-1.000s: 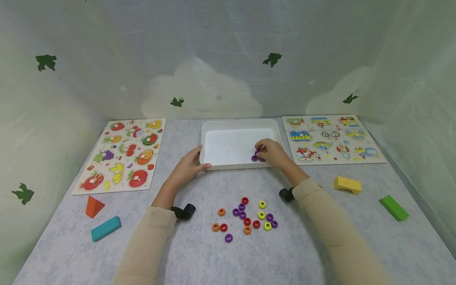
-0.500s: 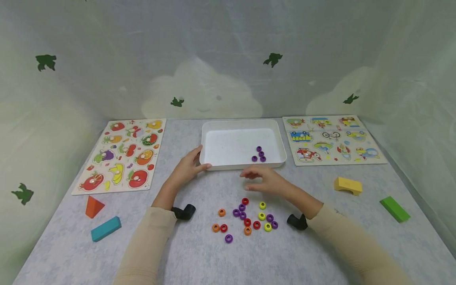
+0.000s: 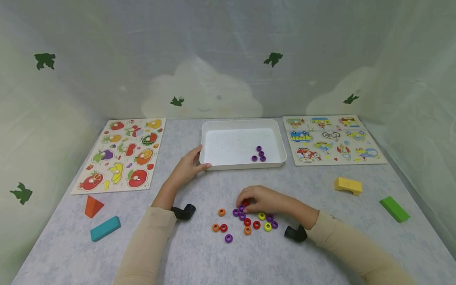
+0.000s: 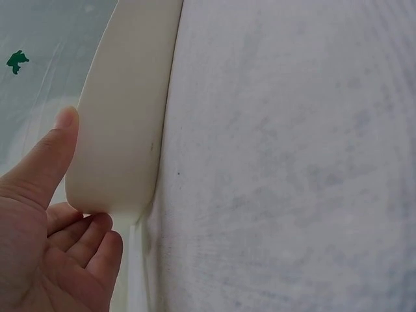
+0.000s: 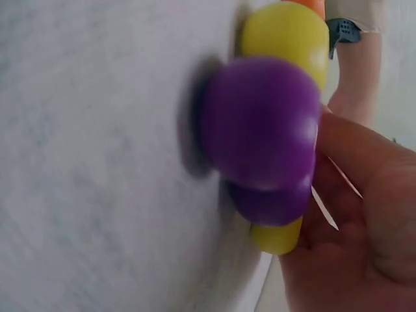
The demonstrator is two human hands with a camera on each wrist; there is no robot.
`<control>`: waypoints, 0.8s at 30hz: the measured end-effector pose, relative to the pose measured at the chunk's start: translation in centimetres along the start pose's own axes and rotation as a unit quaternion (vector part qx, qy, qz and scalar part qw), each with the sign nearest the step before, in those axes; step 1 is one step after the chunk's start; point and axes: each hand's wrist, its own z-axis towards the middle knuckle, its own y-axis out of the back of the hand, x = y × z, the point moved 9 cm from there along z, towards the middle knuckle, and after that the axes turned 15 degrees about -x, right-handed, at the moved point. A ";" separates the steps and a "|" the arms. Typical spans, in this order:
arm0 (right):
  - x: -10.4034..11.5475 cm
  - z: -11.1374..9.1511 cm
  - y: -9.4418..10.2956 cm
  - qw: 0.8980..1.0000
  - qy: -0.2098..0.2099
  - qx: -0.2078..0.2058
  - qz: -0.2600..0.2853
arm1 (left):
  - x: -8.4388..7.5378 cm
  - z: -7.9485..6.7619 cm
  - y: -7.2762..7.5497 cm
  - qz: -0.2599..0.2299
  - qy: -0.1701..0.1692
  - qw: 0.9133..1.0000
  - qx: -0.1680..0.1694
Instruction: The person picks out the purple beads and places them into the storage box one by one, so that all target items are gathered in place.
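Clock: 12 o'clock lies straight away from me, the dial centred between tray and loose beads.
White tray (image 3: 246, 166): at 12 o'clock on the worktop (image 3: 199, 261), flat, its long axis running from 9 to 3 o'clock, one long side facing me.
Left hand (image 3: 186, 167): gripping the tray's 8 o'clock corner, thumb along the near wall, fingers at the end wall; I take this as steadying it against sliding.
Right hand (image 3: 261, 198): fingers bent down over the cluster's 12 o'clock edge, by a red bead (image 3: 246, 202); whether they pinch anything I cannot tell. I reach from above, likely because the beads sit low and crowded.
Purple beads in the tray (image 3: 261, 153): four, close together towards its 4 o'clock corner.
Loose beads (image 3: 247, 222): at 6 o'clock, red, purple, orange and yellow, presumably there for easy reach; round, with no long side, their holes opening upward.
Puzzle boards: fruit board (image 3: 120, 159) at 10 o'clock, vehicle board (image 3: 310, 144) at 2, seemingly set aside to leave the middle for beads and tray.
Blocks: orange prism (image 3: 94, 207) and teal block (image 3: 105, 228) at 8 o'clock; yellow arch (image 3: 347, 185) at 3; green block (image 3: 394, 208) at 4, its length slanting from 10 to 4.
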 end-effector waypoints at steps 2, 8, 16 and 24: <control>0.1 0.1 0.3 1.000 0.002 -0.009 0.001 | 0.0 0.0 0.0 0.001 -0.001 1.000 0.003; 0.4 1.5 4.0 0.995 -0.005 -0.100 0.026 | -0.1 0.0 0.0 0.000 0.002 1.000 0.005; -3.1 4.0 10.9 0.967 -0.051 -0.251 -0.003 | -0.2 0.0 0.1 -0.003 0.000 1.000 -0.001; -8.7 4.9 12.5 0.951 -0.172 -0.253 -0.045 | -0.3 0.0 0.0 -0.013 -0.003 1.000 0.000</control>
